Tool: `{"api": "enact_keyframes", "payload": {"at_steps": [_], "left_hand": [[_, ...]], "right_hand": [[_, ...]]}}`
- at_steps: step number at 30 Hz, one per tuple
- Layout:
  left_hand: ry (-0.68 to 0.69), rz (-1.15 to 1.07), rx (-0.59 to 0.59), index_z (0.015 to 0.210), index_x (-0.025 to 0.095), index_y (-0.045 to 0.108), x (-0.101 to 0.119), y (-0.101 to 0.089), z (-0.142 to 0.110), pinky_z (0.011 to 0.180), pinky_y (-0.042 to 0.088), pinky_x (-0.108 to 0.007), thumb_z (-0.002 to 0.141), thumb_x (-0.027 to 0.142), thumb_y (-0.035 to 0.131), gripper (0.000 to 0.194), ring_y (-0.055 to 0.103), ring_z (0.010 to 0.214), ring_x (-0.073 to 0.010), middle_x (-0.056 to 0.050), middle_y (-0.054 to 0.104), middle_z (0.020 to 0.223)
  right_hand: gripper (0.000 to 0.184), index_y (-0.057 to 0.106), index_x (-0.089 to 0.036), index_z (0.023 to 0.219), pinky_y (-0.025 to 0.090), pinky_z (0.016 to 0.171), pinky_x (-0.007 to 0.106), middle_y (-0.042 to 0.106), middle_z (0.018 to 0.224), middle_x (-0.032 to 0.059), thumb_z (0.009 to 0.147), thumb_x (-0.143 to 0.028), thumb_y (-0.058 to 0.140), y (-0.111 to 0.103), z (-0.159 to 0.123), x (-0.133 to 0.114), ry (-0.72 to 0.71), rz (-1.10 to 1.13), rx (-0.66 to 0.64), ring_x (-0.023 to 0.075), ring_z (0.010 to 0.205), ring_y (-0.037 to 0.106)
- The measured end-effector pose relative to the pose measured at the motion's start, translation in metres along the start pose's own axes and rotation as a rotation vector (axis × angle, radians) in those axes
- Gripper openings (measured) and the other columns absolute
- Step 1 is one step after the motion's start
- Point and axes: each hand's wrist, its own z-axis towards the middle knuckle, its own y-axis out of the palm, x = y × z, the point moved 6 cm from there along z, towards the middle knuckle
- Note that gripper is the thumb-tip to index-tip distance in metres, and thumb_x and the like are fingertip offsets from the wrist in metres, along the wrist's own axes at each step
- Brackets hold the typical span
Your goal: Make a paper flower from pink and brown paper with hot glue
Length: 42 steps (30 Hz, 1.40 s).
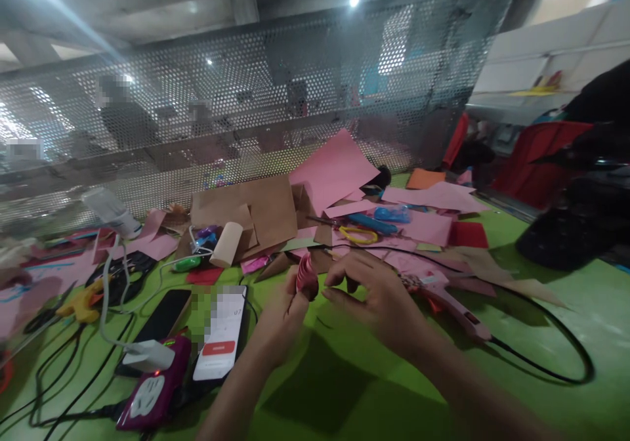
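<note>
My left hand (284, 310) is closed around a small pink piece with curved, layered folds (307, 275), which looks like a rolled paper flower. Its darker lower end shows between thumb and fingers. Just to the right, my right hand (367, 293) hovers apart from the piece. The thumb and bent fingers of that hand have a gap between them, and nothing shows in it. Beyond my right wrist, a pink glue gun (457, 306) with a black cord lies on the green table (531, 401).
Pink paper sheets (339, 168), brown cardboard (270, 208) and yellow-handled scissors (358, 234) crowd the back. Left stand a lit phone (221, 336), a dark phone (162, 313), a purple power strip (152, 388) and cables. A perforated metal screen (246, 109) rises behind.
</note>
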Motion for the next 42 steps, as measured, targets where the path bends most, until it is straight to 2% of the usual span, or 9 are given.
{"api": "enact_keyframes", "payload": {"at_steps": [7,13,21,26,32,34,36,38,42], "left_hand": [[0.117,0.053,0.025,0.104,0.022,0.059,0.013,-0.004,-0.001,0.089,0.040,-0.031,0.092,0.028,0.046,0.019,0.056,0.101,-0.0239,-0.007,0.065,0.106],[0.143,0.109,0.088,0.111,0.024,0.059,0.011,-0.006,-0.001,0.094,0.037,-0.031,0.093,0.023,0.043,0.024,0.055,0.107,-0.0231,-0.006,0.063,0.117],[0.192,0.154,0.079,0.116,0.025,0.056,0.007,-0.006,-0.002,0.095,0.036,-0.030,0.095,0.027,0.042,0.025,0.052,0.112,-0.0230,-0.005,0.061,0.111],[0.234,0.183,0.069,0.113,0.024,0.055,0.006,-0.006,-0.002,0.091,0.037,-0.030,0.095,0.026,0.041,0.023,0.053,0.108,-0.0221,-0.004,0.060,0.107],[0.270,0.230,0.080,0.112,0.023,0.055,0.010,-0.007,-0.003,0.090,0.038,-0.031,0.095,0.027,0.041,0.023,0.054,0.106,-0.0221,-0.005,0.060,0.108],[0.268,0.243,0.076,0.113,0.024,0.054,0.012,-0.008,-0.004,0.092,0.038,-0.032,0.095,0.027,0.040,0.023,0.053,0.107,-0.0220,-0.005,0.059,0.112],[0.264,0.260,0.076,0.115,0.024,0.053,0.014,-0.009,-0.006,0.092,0.038,-0.032,0.096,0.027,0.040,0.024,0.053,0.106,-0.0218,-0.006,0.058,0.113],[0.262,0.285,0.073,0.115,0.023,0.053,0.015,-0.010,-0.006,0.090,0.039,-0.033,0.095,0.026,0.040,0.024,0.053,0.102,-0.0216,-0.006,0.058,0.111],[0.280,0.311,0.080,0.114,0.022,0.053,0.017,-0.009,-0.008,0.086,0.040,-0.035,0.094,0.028,0.040,0.024,0.053,0.097,-0.0228,-0.007,0.059,0.109]], "right_hand": [[0.023,0.070,-0.023,0.103,0.049,0.072,0.031,0.067,0.089,0.0055,0.088,-0.011,0.059,0.012,-0.009,-0.001,-0.073,-0.037,-0.095,0.0201,0.085,0.062],[0.028,0.071,-0.024,0.102,0.047,0.072,0.033,0.068,0.087,0.0049,0.085,-0.008,0.056,0.016,-0.010,-0.004,-0.133,-0.134,-0.109,0.0211,0.083,0.062],[0.022,0.070,-0.021,0.101,0.043,0.069,0.033,0.065,0.081,0.0055,0.088,-0.011,0.054,0.018,-0.011,-0.009,-0.172,-0.263,-0.191,0.0214,0.080,0.060],[0.020,0.069,-0.021,0.100,0.042,0.072,0.034,0.064,0.080,0.0047,0.089,-0.012,0.055,0.017,-0.010,-0.013,-0.237,-0.356,-0.221,0.0206,0.078,0.059],[0.029,0.064,-0.026,0.115,0.045,0.074,0.036,0.066,0.088,0.0040,0.089,-0.015,0.056,0.016,-0.022,-0.010,-0.185,-0.403,-0.275,0.0231,0.084,0.062],[0.034,0.060,-0.027,0.122,0.046,0.079,0.038,0.068,0.098,0.0048,0.090,-0.016,0.056,0.009,-0.034,-0.002,-0.137,-0.384,-0.247,0.0240,0.093,0.063],[0.029,0.059,-0.025,0.119,0.047,0.084,0.038,0.068,0.106,0.0067,0.092,-0.019,0.054,-0.008,-0.050,0.011,-0.072,-0.385,-0.148,0.0243,0.099,0.063],[0.021,0.060,-0.024,0.113,0.049,0.081,0.039,0.068,0.108,0.0080,0.094,-0.025,0.051,-0.031,-0.067,0.030,0.032,-0.448,-0.047,0.0259,0.097,0.064],[0.023,0.060,-0.023,0.104,0.049,0.072,0.041,0.069,0.103,0.0108,0.092,-0.039,0.048,-0.079,-0.097,0.067,0.295,-0.672,0.135,0.0306,0.088,0.066]]}}
